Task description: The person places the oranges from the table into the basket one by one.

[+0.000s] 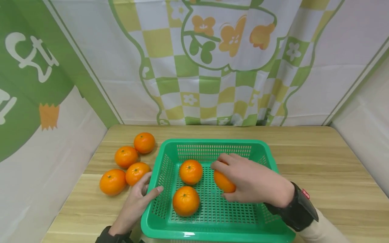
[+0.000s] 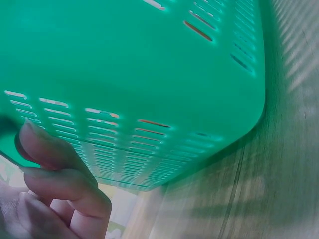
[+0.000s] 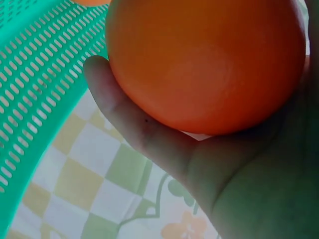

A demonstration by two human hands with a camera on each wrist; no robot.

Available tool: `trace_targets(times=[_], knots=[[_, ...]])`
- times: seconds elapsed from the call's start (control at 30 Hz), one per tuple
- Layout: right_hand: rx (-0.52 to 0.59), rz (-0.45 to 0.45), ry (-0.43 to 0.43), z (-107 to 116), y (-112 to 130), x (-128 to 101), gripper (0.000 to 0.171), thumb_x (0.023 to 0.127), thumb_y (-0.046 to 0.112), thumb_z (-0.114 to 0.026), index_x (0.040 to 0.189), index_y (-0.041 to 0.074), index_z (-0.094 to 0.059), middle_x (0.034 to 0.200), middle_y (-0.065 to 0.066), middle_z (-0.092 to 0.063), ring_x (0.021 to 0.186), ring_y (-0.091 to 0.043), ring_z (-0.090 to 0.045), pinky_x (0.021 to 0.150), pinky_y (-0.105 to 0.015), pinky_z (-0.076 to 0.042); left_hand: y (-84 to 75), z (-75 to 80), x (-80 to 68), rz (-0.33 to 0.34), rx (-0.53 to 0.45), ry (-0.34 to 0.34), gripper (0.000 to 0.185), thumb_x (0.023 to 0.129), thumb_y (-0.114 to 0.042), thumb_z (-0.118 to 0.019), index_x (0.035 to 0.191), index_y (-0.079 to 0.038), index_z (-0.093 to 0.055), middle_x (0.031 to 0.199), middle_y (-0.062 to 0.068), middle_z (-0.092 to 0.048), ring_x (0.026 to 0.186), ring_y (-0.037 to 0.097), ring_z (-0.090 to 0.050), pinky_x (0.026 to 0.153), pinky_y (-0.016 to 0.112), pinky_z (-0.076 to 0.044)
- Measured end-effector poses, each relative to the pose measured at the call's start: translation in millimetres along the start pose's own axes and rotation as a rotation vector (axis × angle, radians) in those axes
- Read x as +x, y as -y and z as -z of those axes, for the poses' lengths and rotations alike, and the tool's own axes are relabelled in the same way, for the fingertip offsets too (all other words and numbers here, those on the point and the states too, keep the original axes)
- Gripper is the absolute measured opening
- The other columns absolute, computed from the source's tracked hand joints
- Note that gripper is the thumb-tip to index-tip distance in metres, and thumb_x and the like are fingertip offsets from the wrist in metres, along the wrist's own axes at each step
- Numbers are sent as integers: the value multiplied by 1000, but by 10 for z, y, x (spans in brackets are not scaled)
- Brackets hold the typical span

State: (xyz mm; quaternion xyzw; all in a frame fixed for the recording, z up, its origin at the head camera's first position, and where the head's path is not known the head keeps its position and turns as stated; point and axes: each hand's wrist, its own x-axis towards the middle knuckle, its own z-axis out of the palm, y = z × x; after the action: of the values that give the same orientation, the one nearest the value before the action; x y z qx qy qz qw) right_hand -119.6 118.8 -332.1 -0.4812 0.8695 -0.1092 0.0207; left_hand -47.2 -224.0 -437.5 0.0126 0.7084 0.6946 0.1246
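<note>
A green perforated basket (image 1: 261, 153) stands on the wooden table (image 1: 319, 158) with two oranges (image 1: 190, 171) (image 1: 186, 200) lying in it. My right hand (image 1: 249, 180) is inside the basket and grips a third orange (image 1: 224, 182); the right wrist view shows that orange (image 3: 209, 64) cradled in the palm and thumb (image 3: 134, 119). My left hand (image 1: 138, 199) rests against the basket's left wall (image 2: 149, 74), thumb on the rim, fingers (image 2: 65, 184) straight along the outside.
Several more oranges (image 1: 144, 142) (image 1: 126, 156) (image 1: 137, 172) (image 1: 112, 182) lie on the table left of the basket. A green and yellow patterned cloth (image 1: 212, 60) hangs behind the table, with white walls at both sides.
</note>
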Motion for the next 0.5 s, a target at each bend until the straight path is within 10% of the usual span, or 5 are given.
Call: trace_targets(times=[0.5], knots=[[-10,40,50,-112,21,121,57,82,34,-88,129,15,-61,107,3,-57,86,-11,-48,73,-23,-49,-15,-7,-3,30,6,-19,61,108,-17,-57,157,0,-27,115,26,-76,90,33,-81,75,52,-67]])
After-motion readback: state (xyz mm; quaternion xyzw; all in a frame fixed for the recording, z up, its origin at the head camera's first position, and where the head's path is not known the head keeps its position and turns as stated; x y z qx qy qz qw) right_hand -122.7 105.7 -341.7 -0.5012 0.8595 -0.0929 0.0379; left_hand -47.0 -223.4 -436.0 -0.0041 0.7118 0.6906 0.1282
